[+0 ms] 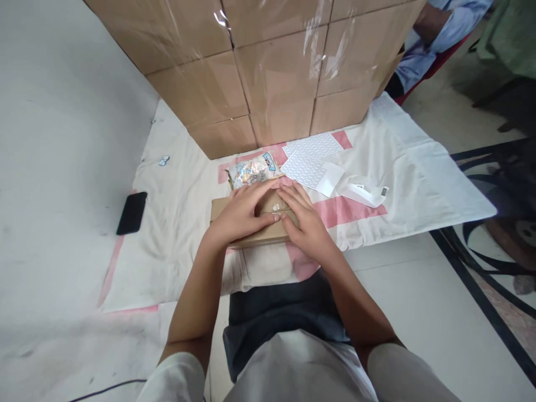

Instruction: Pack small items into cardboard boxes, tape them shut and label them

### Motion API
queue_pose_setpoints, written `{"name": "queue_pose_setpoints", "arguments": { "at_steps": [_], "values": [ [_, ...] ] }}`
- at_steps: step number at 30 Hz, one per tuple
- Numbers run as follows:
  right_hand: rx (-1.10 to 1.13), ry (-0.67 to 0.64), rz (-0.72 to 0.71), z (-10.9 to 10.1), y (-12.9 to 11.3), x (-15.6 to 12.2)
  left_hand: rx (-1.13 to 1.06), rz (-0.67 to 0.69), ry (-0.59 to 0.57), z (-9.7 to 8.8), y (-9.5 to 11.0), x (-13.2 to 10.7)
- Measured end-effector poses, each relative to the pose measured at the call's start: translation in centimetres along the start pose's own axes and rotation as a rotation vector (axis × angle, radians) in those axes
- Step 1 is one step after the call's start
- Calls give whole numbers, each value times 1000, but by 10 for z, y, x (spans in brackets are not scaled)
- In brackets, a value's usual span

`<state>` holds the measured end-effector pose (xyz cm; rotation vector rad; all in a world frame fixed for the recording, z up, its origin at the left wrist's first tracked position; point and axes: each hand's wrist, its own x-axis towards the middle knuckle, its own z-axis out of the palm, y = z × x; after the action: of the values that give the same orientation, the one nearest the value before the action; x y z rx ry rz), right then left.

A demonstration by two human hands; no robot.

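Observation:
A small flat brown cardboard box point(221, 209) lies on the white and pink cloth point(397, 167) in front of me. My left hand point(243, 212) rests flat on the box top, fingers stretched toward the right. My right hand point(304, 215) lies flat on the box's right part, its thumb touching a small clear sticker point(275, 207) at the middle of the lid. Just behind the box lies a clear packet point(251, 170) of small printed items.
A wall of stacked, film-wrapped cardboard cartons point(268, 67) stands behind. Two sheets of white stickers point(307, 159) and a peeled backing strip point(362, 192) lie to the right. A black phone point(132, 212) lies on the floor at left. Another person's sleeve point(435, 33) shows at top right.

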<state>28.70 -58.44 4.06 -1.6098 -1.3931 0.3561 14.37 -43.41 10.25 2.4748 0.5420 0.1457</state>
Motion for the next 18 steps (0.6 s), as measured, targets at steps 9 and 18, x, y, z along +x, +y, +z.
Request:
{"name": "queue_pose_setpoints", "arguments": {
  "at_steps": [9,18],
  "values": [
    [-1,21,-10,5,3,1,55,-51,98,11,2,4],
    [3,40,-21,4,5,2,47,-48,86,10,-3,1]
  ]
}}
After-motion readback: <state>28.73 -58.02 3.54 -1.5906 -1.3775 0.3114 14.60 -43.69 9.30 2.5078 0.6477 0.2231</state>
